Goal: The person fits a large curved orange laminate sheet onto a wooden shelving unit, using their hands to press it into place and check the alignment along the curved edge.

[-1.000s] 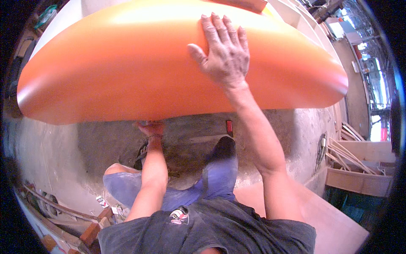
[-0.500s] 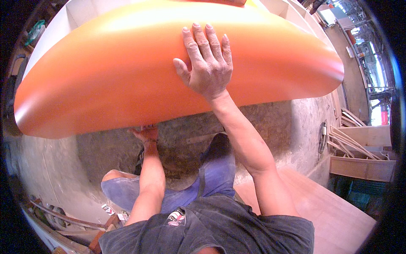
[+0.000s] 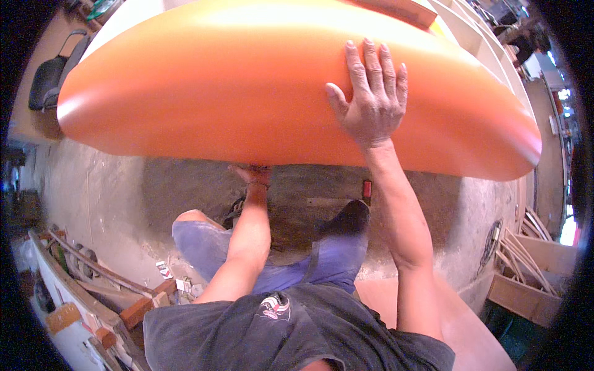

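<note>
A large, smooth, curved orange shell (image 3: pixel 247 93) spans the upper part of the view, with rounded ends at left and right. My right hand (image 3: pixel 374 105) lies flat on its upper face, right of the middle, fingers stretched and thumb spread. Under the shell's near lower edge is my left hand (image 3: pixel 250 173), its thumb stretched out to the left. The shell hides most of that hand's fingers; the palm appears laid against the underside.
A brown wooden piece (image 3: pixel 405 9) rests on the shell's top, before a white framework (image 3: pixel 479 46). Wood strips (image 3: pixel 526 260) stand in a box (image 3: pixel 526 297) at right. A pale board (image 3: pixel 464 321) lies beside me. At lower left are timber scraps (image 3: pixel 99 272); a dark chair (image 3: pixel 52 77) stands far left.
The shell and both hands sit further right in the picture, and the shell's slant has turned, its right end now lower. Both hands stay at about the same places on the shell.
</note>
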Demonstrator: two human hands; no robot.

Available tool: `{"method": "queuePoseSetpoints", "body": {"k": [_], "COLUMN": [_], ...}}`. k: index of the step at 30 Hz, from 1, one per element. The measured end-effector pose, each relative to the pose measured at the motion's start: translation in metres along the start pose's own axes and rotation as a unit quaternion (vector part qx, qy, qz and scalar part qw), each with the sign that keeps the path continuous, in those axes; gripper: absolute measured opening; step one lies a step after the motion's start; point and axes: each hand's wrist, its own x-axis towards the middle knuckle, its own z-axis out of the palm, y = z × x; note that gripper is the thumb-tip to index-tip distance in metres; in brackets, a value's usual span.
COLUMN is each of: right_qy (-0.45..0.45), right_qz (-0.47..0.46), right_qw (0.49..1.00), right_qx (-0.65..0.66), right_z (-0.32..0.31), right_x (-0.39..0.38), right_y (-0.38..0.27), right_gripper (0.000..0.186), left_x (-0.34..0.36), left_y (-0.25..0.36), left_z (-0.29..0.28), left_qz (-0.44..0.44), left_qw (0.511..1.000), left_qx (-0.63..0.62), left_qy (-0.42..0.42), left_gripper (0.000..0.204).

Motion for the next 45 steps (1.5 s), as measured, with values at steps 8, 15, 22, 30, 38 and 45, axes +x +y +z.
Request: {"method": "queuePoseSetpoints", "body": {"k": [8,15,22,30,38,45], "right_qy": [-0.029,0.002,0.012,-0.076,-0.113,-0.113], "right_qz": [-0.132,-0.143,-0.156,-0.099,-0.019,0.087], "right_qw": [0.990,0.987,0.983,0.992,0.993,0.989], "right_qx": [-0.052,-0.079,-0.097,-0.023,0.037,-0.040], "right_z": [0.005,0.027,0.062,0.048,-0.013,0.000], "right_x": [-0.035,-0.061,-0.136,-0.160,-0.127,0.022], "right_y": [-0.005,-0.010,-0.014,-0.044,-0.002,0.061], "right_gripper": [0.065,0.063,0.072,0.089,0.082,0.089], "left_x": [-0.026,-0.021,-0.024,-0.044,-0.069,-0.055], "left_y": [-0.028,-0.012,-0.017,-0.013,-0.057,-0.064], "left_z": [0.016,0.022,0.012,0.043,0.057,0.030], "left_qz": [0.091,0.107,0.052,0.079,0.078,0.055], "left_qw": [0.992,0.990,0.994,0.988,0.990,0.994], "left_qx": [0.073,0.088,0.079,0.118,0.088,0.073], "left_qy": [0.047,0.032,0.059,-0.054,-0.081,-0.062], "left_gripper": [0.116,0.123,0.125,0.124,0.123,0.121]}}
